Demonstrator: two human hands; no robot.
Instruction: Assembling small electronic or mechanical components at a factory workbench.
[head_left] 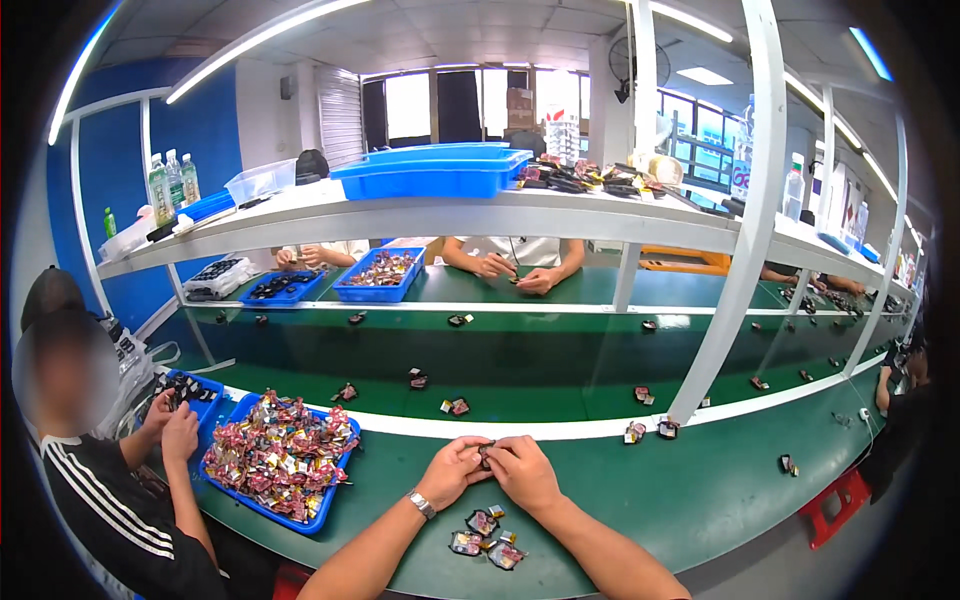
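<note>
My left hand (452, 472) and my right hand (525, 476) meet over the green work surface (600, 490). Pinched between the fingers of both is a small dark electronic part (486, 456), mostly covered by the fingertips. Just below the hands lie several small electronic assemblies (487, 542), black-edged with pink, silver and yellow bits. To the left of my left hand stands a blue tray (331, 506), heaped with pink-and-yellow electronic pieces (272, 450).
A green conveyor belt (540, 358) with scattered small assemblies runs beyond a white rail. A white post (735, 290) rises at right, carrying a shelf (440, 218) with blue trays (430, 180). A co-worker (100, 480) sits at left; others work across and at right.
</note>
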